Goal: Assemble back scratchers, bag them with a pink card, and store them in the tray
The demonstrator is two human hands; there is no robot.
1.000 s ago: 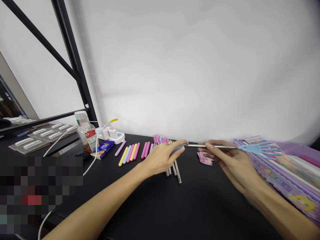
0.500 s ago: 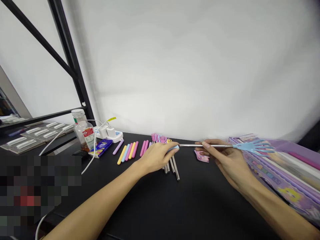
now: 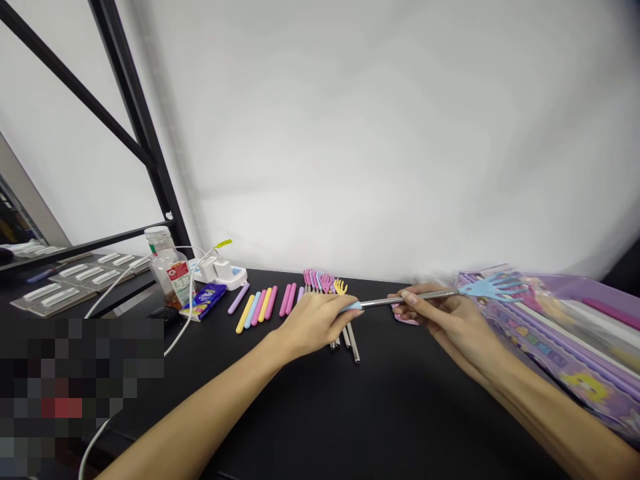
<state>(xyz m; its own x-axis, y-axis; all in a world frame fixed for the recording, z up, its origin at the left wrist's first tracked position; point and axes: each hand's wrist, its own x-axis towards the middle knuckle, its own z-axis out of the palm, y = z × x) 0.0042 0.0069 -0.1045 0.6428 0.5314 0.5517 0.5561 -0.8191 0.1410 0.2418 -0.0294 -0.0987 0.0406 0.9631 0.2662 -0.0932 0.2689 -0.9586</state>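
A back scratcher (image 3: 383, 302) with a metal rod and a light-blue claw head is stretched between my hands above the black table. My left hand (image 3: 317, 323) is closed around its light-blue handle, most of which the fingers hide. Near the claw end, my right hand (image 3: 450, 320) grips the rod. Behind my left hand lie several back scratcher rods with pink, blue and yellow claw heads (image 3: 326, 283), partly covered by the hand. Loose coloured handles (image 3: 260, 307) rest in a row to the left. A small pink card (image 3: 406, 318) is partly hidden behind my right fingers.
Purple printed packaging (image 3: 550, 347) with clear plastic takes up the right side. On the left stand a jar (image 3: 170, 267), a blue packet (image 3: 207, 297) and a white power strip (image 3: 235, 277) with cables. A black metal frame (image 3: 145, 133) rises behind them.
The rod has tilted, its handle end sinking slightly and its claw end rising a little and shifting left. Both hands keep their hold.
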